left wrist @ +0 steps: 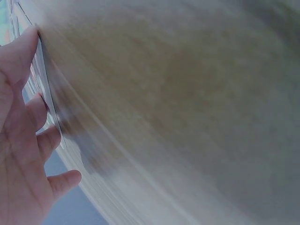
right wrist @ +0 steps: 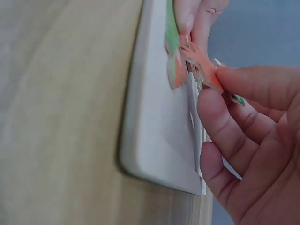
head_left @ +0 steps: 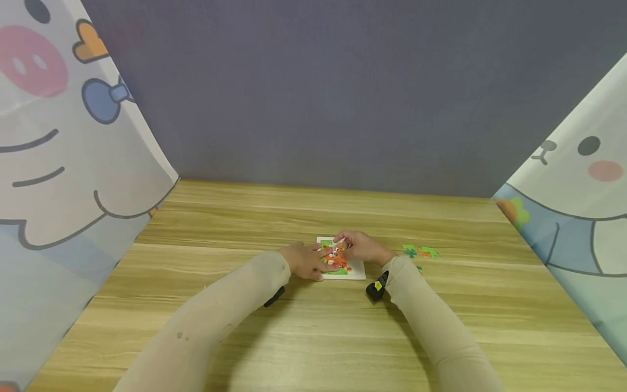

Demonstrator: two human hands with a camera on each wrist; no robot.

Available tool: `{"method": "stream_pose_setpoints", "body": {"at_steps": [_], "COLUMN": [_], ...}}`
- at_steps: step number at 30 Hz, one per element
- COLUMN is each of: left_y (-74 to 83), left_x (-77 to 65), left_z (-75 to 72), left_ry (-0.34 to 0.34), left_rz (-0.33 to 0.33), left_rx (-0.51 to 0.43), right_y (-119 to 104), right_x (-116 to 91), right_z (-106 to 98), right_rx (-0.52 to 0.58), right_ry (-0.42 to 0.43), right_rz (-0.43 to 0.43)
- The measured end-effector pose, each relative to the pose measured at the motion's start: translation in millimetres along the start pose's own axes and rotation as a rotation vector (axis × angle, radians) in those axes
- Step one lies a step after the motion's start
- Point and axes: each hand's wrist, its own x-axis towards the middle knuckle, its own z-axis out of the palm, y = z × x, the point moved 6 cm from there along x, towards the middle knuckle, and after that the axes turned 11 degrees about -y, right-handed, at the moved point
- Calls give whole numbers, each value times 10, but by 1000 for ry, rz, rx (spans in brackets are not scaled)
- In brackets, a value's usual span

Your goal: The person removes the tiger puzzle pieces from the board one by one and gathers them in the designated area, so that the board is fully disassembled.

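A white-bordered jigsaw puzzle board (head_left: 358, 270) with a green and orange picture lies on the table between the hands. Spread fingers of my left hand (head_left: 305, 262) rest on its left part; in the left wrist view that hand (left wrist: 18, 145) shows its fingers along the board's edge. My right hand (head_left: 364, 248) is over the board's right side. Seen from the right wrist, the thumb and index finger of this hand (right wrist: 262, 131) pinch an orange puzzle piece (right wrist: 205, 64) at the picture's edge. The hands cover part of the picture.
Loose green and orange puzzle pieces (head_left: 429, 251) lie right of the board, one partly hidden by the right sleeve. The wooden table (head_left: 313, 332) meets a dark grey panel (head_left: 313, 98) behind and cartoon-printed panels on both sides.
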Motion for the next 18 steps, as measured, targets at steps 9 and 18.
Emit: {"method": "stream_pose_setpoints", "body": {"at_steps": [9,18], "left_y": [-3,-4], "left_x": [-6,-12], "left_z": [-14,-4], "left_ry": [-11,-17], "left_rz": [-13,-18], "left_rx": [32,2], "right_y": [-16,3], "right_x": [-34,-136], "right_z": [-44,-137], "right_rx": [-7,-77], "right_ry": [50,116], "right_rz": [21,56]}}
